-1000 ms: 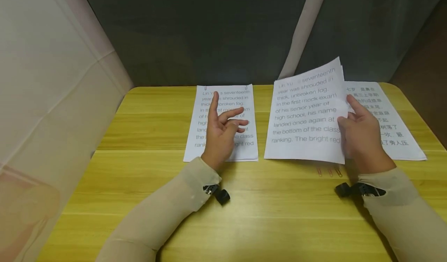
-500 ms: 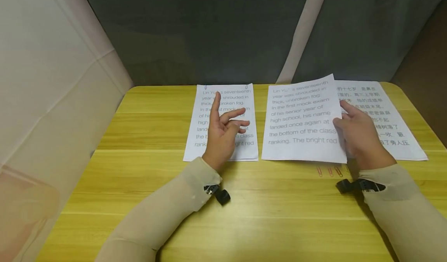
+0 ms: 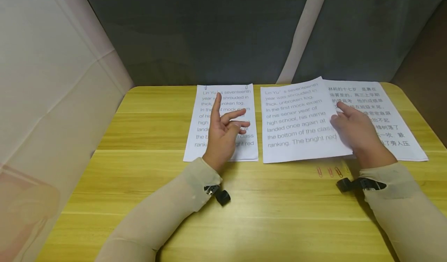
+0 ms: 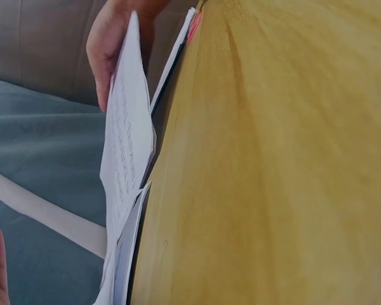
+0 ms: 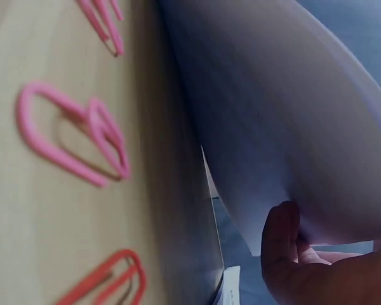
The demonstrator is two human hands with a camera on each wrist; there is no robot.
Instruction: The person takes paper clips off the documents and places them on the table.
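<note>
Head view: we record a yellow wood-grain worktop (image 3: 272, 215) with grey curtain (image 3: 195, 29) behind it and pale fabric (image 3: 45, 79) at the left edge. Three sets of printed paper lie in a row along the far half. The clipped English sheets (image 3: 244, 99) sit left of centre, flat, with two small clips at the top edge. Farthest right lies the Chinese-text sheet (image 3: 391, 103), flat on the wood. Between them is the loose English sheet (image 3: 297, 118), its right edge overlapping the Chinese-text sheet and raised slightly off the surface; the left wrist view shows it bowed up from the papers beneath.

Our right hand (image 3: 354, 132) pinches the right edge of the loose English sheet, thumb on top, fingers beneath; the right wrist view shows a fingertip against the underside. Our left hand (image 3: 223, 132) hovers above the clipped English sheets, index finger raised, other fingers loosely spread, holding nothing.

Smallest items: paper clips (image 3: 330, 172), pink and red, lie on the worktop just in front of the loose English sheet, near the right wrist.
</note>
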